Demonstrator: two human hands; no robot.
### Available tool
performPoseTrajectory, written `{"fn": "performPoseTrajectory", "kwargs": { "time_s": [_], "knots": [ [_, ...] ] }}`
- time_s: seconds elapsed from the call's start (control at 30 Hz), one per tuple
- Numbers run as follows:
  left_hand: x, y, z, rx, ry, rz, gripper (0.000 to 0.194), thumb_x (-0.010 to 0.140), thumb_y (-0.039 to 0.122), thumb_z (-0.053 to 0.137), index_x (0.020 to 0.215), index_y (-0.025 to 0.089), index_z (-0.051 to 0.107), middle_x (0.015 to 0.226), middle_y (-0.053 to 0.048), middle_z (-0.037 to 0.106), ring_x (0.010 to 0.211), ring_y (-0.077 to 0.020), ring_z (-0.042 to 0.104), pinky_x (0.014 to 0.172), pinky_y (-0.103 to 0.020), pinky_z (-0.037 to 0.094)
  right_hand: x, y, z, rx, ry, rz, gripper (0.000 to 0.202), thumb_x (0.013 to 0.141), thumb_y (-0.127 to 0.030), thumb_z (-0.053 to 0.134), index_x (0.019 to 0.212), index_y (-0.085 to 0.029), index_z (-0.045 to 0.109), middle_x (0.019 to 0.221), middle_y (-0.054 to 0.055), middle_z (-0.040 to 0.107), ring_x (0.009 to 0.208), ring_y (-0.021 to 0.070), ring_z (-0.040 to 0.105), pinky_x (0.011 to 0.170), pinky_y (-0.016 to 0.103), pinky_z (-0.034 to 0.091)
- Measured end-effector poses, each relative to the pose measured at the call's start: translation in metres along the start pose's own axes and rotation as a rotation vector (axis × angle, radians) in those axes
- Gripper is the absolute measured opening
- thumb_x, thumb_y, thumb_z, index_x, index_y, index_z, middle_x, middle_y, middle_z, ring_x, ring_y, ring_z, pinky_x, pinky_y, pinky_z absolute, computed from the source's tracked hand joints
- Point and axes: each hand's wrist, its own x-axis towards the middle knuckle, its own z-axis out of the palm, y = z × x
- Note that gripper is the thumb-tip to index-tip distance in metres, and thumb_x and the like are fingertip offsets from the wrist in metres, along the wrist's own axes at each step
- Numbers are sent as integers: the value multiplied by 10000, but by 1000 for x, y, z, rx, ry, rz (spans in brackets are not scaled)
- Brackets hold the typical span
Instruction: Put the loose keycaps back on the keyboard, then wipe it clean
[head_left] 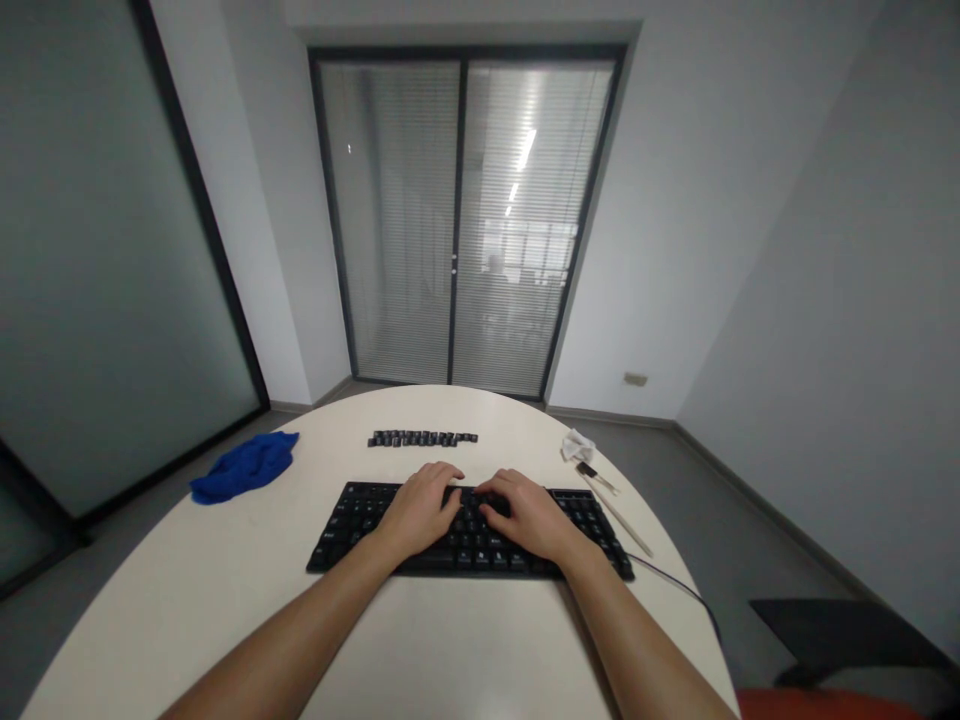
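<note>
A black keyboard lies across the round table in front of me. My left hand rests over its middle-left part, fingers reaching to the far edge and thumb held apart from them. Over the middle-right part is my right hand, its fingers bent toward the far keys and its thumb apart from the index finger. Nothing shows between the fingers of either hand, though their tips partly hide the keys below. Beyond the keyboard, small black keycaps are lined up in two rows.
A crumpled blue cloth lies on the left of the white table. At the right edge are a crumpled white tissue, a dark-bristled brush and a thin pale stick. The keyboard cable runs off rightward, near a chair.
</note>
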Motion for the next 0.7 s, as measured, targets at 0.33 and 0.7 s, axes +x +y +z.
{"fn": "performPoseTrajectory", "kwargs": {
  "time_s": [0.33,0.7],
  "knots": [
    [33,-22,-5,223,-66,-118,245,914,248,530,1120,191,651,1175,-79,679,1113,-256,601,957,-371,484,-1,1,1,14,4,19,355,907,-225,600,1261,-228,587,988,48,662,960,212,605,882,343,478],
    [77,-46,3,336,-98,-21,238,918,215,543,1099,202,697,1134,-128,698,1120,-304,577,936,-419,475,-1,0,0,49,2,57,375,901,-221,601,1275,-233,577,982,43,661,952,214,602,883,347,480]
  ]
}}
